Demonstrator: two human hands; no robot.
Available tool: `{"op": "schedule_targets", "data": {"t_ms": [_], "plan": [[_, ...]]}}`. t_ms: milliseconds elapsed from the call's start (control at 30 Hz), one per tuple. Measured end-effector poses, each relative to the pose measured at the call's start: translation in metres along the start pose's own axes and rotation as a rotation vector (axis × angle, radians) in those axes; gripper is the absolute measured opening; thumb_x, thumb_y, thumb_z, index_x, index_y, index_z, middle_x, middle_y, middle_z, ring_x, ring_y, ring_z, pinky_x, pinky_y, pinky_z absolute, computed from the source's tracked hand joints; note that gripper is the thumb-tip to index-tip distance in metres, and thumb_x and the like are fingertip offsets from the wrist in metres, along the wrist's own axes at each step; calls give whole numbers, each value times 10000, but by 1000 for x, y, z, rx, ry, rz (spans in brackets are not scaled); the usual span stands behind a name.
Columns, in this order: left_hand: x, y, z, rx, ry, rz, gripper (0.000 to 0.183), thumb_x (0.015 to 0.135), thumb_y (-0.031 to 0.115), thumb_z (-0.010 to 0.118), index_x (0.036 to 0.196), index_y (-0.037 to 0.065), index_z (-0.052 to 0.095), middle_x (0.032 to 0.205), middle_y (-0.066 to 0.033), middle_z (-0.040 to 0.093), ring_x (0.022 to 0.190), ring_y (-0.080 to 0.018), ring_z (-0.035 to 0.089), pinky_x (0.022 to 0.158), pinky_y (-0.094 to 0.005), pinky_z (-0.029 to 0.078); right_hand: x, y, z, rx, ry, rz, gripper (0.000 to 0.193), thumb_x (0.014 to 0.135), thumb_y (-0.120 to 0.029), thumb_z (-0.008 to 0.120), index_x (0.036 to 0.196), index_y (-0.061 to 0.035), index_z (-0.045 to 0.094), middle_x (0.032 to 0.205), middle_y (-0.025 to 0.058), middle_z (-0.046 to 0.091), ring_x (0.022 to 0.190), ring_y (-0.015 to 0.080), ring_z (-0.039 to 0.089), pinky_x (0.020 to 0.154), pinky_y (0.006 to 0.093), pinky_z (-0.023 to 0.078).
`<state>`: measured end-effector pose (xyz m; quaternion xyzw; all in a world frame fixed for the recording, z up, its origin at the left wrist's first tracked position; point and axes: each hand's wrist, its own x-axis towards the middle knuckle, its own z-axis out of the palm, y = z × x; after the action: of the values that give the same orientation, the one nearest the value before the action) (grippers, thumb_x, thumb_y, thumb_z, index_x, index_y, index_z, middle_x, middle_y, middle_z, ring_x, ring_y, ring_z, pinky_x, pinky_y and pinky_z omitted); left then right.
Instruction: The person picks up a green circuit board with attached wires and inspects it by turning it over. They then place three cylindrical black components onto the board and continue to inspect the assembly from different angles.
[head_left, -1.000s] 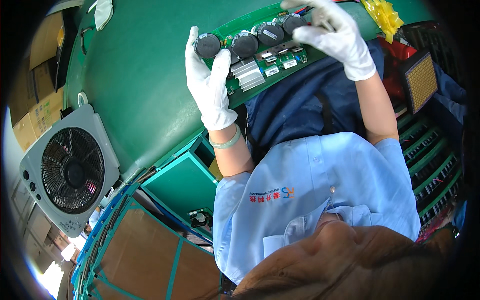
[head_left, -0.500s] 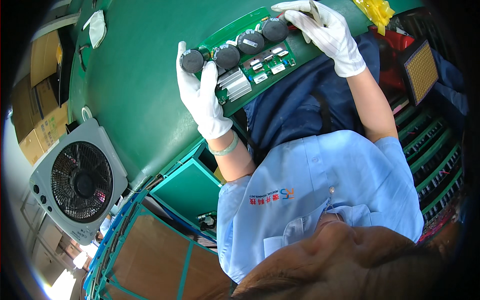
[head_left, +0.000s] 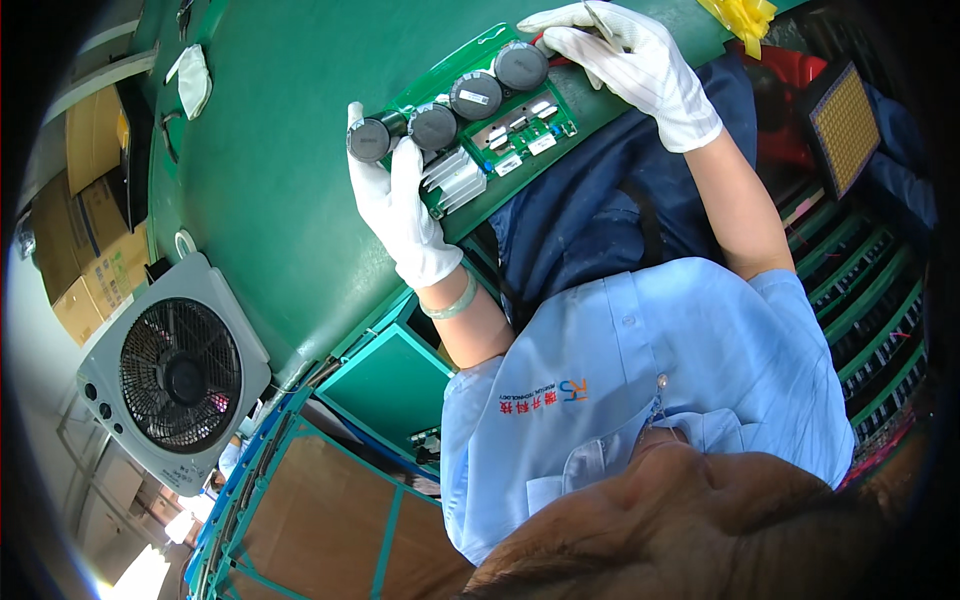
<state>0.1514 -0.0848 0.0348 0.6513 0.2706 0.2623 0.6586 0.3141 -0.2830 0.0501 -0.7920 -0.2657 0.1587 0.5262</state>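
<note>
A green circuit board (head_left: 489,143) with several big black round capacitors (head_left: 475,95) is held tilted over the green table. It also carries a finned silver heat sink (head_left: 455,183) and small white parts. My left hand (head_left: 400,215), in a white glove, grips the board's left end, its thumb by the heat sink and its fingers around the end capacitor. At the board's far right end is my right hand (head_left: 640,75), also gloved. It is closed on a thin silvery tool that looks like tweezers (head_left: 601,24). Something red shows beside its fingertips, partly hidden.
The green table (head_left: 270,190) bears a white cloth piece (head_left: 192,82) at the left and a yellow plastic bag (head_left: 742,20) at the far right. A grey box fan (head_left: 180,370) stands at the left edge. Green racks (head_left: 860,310) are at the right, cardboard boxes (head_left: 105,260) at the left.
The board and both hands have shifted slightly left in the picture, as has the yellow bag. The fan appears a little further right. Both hands keep their holds.
</note>
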Motion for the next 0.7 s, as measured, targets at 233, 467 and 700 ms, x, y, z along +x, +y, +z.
{"op": "schedule_targets", "data": {"t_ms": [233,467,700], "plan": [[13,-4,-5,48,32,-109,444,951,230,682,1300,-20,567,983,-87,670,758,-132,644,641,-249,496,-3,21,-8,362,-99,-88,492,940,-172,660,1404,-76,526,1068,62,667,911,133,605,840,280,484],[16,-5,-8,60,38,-127,357,949,275,687,1155,-11,631,851,-55,676,668,-108,622,556,-224,437,-21,26,-37,-252,-153,-489,515,908,-419,684,1295,-89,605,1099,138,665,925,309,674,794,357,526],[16,-9,-9,11,55,-134,354,946,242,686,1188,-9,620,891,-77,687,709,-139,660,612,-254,507,-27,21,-36,-526,-145,-662,318,895,-311,705,1128,-100,654,904,75,655,766,267,671,645,337,527]]}}
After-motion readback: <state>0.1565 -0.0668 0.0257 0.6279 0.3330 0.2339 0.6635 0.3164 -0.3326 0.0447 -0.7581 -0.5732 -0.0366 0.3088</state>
